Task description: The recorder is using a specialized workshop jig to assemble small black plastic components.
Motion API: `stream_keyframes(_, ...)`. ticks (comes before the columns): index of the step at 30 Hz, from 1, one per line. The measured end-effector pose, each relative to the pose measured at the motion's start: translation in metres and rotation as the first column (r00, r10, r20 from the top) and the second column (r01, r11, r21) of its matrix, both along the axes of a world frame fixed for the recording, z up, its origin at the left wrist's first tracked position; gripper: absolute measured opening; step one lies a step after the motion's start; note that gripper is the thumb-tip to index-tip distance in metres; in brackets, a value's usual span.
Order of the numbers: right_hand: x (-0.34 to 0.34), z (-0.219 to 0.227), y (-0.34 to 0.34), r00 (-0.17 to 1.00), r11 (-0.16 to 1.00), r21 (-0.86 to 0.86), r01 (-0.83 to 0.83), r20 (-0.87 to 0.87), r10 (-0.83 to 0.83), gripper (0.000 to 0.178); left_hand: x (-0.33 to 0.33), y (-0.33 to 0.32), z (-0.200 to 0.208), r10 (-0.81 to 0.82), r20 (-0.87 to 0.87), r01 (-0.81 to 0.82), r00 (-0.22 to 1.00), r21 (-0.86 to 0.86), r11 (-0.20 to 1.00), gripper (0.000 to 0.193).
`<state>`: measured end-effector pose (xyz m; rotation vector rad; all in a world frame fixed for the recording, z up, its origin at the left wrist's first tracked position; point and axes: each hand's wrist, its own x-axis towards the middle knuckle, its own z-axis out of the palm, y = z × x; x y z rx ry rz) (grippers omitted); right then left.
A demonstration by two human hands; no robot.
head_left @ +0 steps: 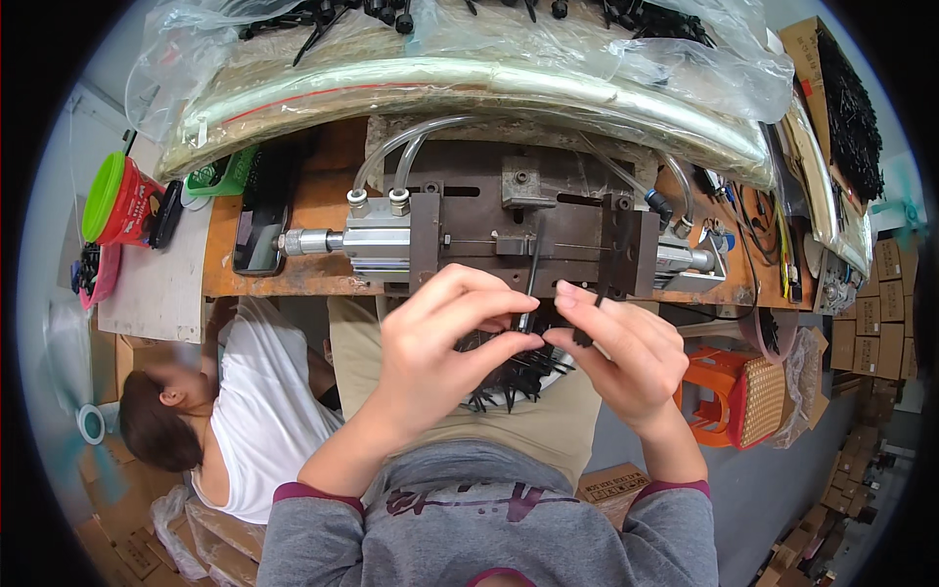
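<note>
My left hand (430,338) pinches a slim black rod-like piece (534,274) upright between thumb and fingers, with a shiny bit near its lower end. Close beside it, my right hand (631,357) grips a second thin black piece (608,279), whose upper part blends into the dark metal behind. The fingertips of both hands nearly meet. Below them, a heap of small black parts (518,380) lies in a pale container on my lap, partly hidden by my hands. Just beyond my fingers stands a dark metal jig (479,220) with a small block at its middle.
Air cylinders (380,245) with clear hoses flank the jig on the wooden bench (323,186). Plastic-wrapped material (469,83) bearing black parts lies behind. A phone (259,235) and red tub (127,210) are left, an orange stool (709,391) right. Another person (259,411) bends at left.
</note>
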<state>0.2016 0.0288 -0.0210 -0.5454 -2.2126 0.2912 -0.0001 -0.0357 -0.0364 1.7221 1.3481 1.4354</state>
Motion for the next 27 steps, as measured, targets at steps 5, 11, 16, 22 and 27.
stream_keyframes(5,0.001,-0.002,-0.004,0.995,0.991,-0.094,0.092,-0.032,-0.095,0.047,0.013,0.005,-0.016,0.175,-0.549,-0.078,0.817,0.194,0.978,0.028)
stream_keyframes(11,0.007,0.000,-0.007,0.994,0.973,-0.208,0.101,-0.027,-0.109,0.048,0.016,0.014,-0.023,0.184,-0.664,-0.065,0.725,0.201,0.978,0.028)
stream_keyframes(16,0.005,-0.001,-0.011,0.965,0.899,-0.438,0.015,-0.230,-0.128,0.041,0.016,0.018,-0.015,0.166,-0.691,-0.060,0.704,0.174,0.983,0.030)
stream_keyframes(22,0.014,0.005,-0.013,0.994,0.927,-0.357,0.109,0.056,-0.096,0.029,-0.001,0.025,0.021,0.029,-0.648,0.040,0.761,0.092,0.995,0.023)
stream_keyframes(27,0.000,-0.013,-0.012,0.991,0.982,-0.172,0.077,0.124,-0.055,0.031,-0.056,0.076,0.074,0.426,-0.439,-0.227,0.791,0.436,0.871,0.015)
